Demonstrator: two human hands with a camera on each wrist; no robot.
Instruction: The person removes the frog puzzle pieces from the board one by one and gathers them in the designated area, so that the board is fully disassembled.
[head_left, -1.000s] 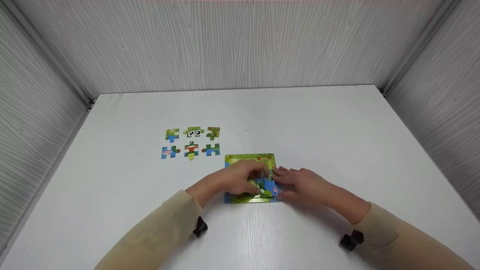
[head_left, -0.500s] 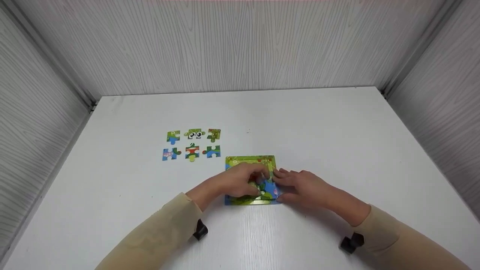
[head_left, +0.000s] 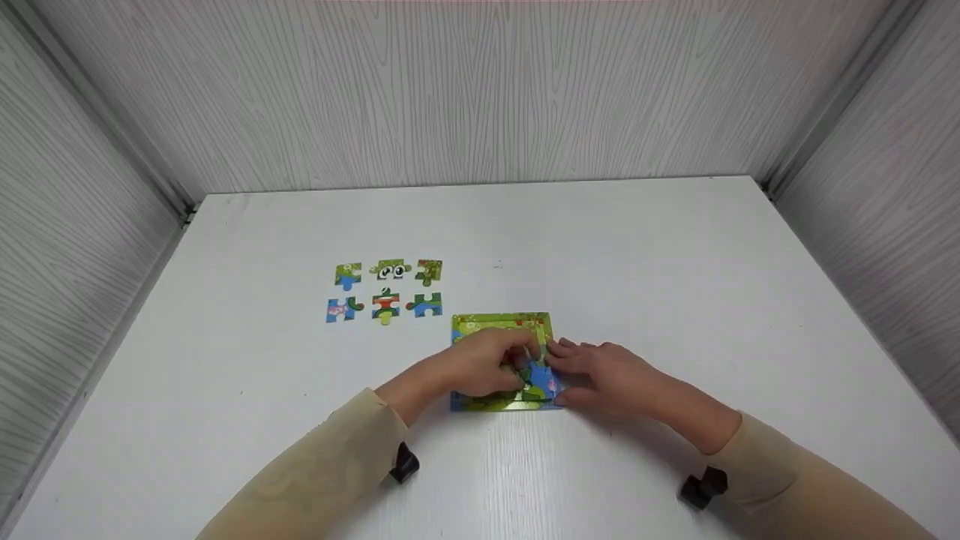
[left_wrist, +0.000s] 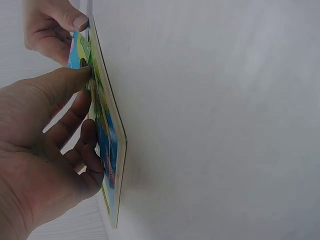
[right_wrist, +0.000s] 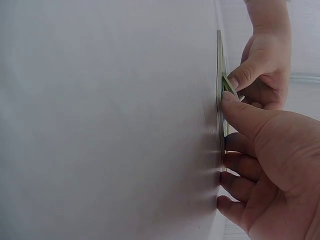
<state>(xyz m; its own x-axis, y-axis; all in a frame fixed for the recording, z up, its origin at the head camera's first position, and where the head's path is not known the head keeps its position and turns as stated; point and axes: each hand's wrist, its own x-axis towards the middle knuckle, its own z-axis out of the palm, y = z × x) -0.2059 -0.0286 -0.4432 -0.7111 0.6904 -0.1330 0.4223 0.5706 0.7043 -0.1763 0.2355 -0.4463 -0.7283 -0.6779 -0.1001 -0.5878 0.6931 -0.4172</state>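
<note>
A square puzzle tray (head_left: 501, 406) with a green and blue printed border lies flat on the table. My left hand (head_left: 484, 364) reaches over it from the left, pinching a blue and green puzzle piece (left_wrist: 75, 51) between thumb and fingers. That piece stands tilted up from the tray in the left wrist view, near the right hand's thumb. Part of the tray's inside is hidden under the left hand. Along the tray's right edge rests my right hand (head_left: 619, 379), fingers spread and touching the side, thumb close to the near right corner.
Several loose puzzle pieces lie in two rows left of and beyond the tray, among them one with cartoon eyes (head_left: 391, 271) and one with a red mouth (head_left: 385, 305). Pale wood-grain panels (head_left: 480, 90) enclose the white table (head_left: 637, 247) at the back and sides.
Both hands keep nearly the same places at the tray. The whole head view shifts slightly downward; the loose pieces stay as they lay.
</note>
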